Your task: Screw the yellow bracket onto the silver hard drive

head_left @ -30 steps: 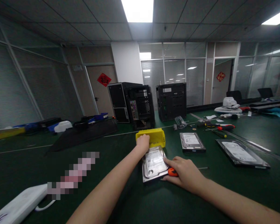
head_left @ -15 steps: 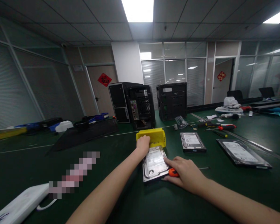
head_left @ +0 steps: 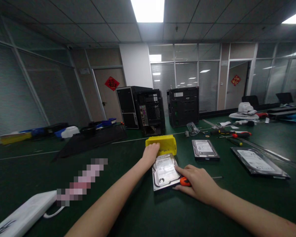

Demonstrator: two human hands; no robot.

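A silver hard drive [head_left: 165, 171] lies label up on the green table in front of me. Behind it a yellow bin [head_left: 168, 144] is tipped with its open side facing me. My left hand [head_left: 151, 153] is closed at the bin's left side, by the drive's far left corner; what its fingers hold is hidden. My right hand [head_left: 196, 182] has thumb and fingers at the drive's right edge and keeps an orange-handled screwdriver [head_left: 185, 181] in its grip, the shaft pointing right.
Two more hard drives [head_left: 205, 148] [head_left: 258, 161] lie to the right. Behind them are pliers and screwdrivers [head_left: 241, 134]. Black computer cases [head_left: 184, 107] stand at the back. A white box [head_left: 24, 214] sits at the near left.
The whole view has shifted slightly, with everything a little further right. Both hands keep the same places at the drive and the bin.
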